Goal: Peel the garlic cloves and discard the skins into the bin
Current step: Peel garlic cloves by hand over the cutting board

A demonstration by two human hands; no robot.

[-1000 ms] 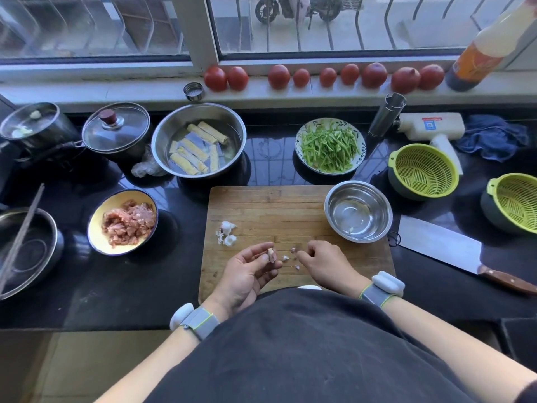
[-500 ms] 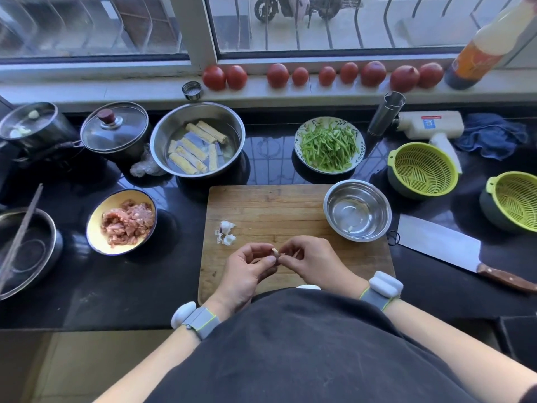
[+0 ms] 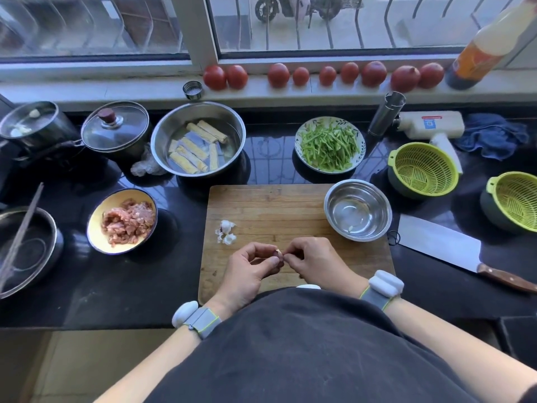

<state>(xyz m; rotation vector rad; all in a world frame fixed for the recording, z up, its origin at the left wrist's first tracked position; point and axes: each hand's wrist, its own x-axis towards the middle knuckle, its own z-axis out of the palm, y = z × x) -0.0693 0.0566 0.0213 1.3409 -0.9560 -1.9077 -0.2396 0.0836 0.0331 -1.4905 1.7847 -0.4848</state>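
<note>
- My black glossy table [image 3: 116,286] reflects daylight.
- Ahead of me, a barred window [image 3: 334,24] above a pale sill [image 3: 116,88].
- Beige tiled floor [image 3: 72,362] below, at my left.

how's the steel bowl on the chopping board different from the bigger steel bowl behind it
The small steel bowl sits on the chopping board's right corner; the large steel bowl stands on the black counter behind the board. The small one holds what looks like a single peeled garlic clove; the large one holds pale yellow rolls lying in water. The small one is clearly narrower. Both are round, shiny and upright.
</note>
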